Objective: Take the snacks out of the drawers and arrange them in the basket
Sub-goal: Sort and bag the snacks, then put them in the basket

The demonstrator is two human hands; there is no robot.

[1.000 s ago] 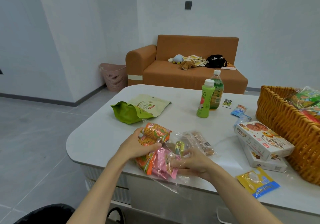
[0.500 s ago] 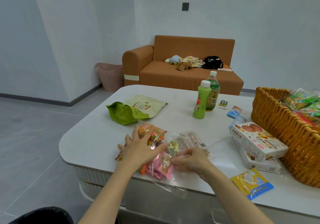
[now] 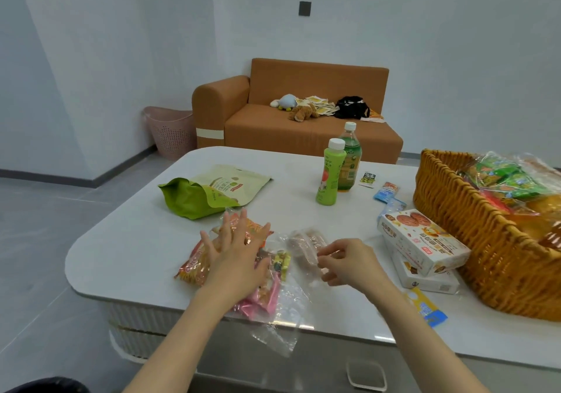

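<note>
lower centre, the snack packets in a clear bag look light, crinkly, slippery, left hand spread flat on them, right hand pinching the film, likely best lifted by bunched film.

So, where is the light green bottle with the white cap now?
In the head view, the light green bottle stands upright on the white table, just in front of the darker green bottle, with the wicker basket farther to its right.

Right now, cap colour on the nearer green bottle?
White cap on the light-green bottle; clearest in the head view.
</note>
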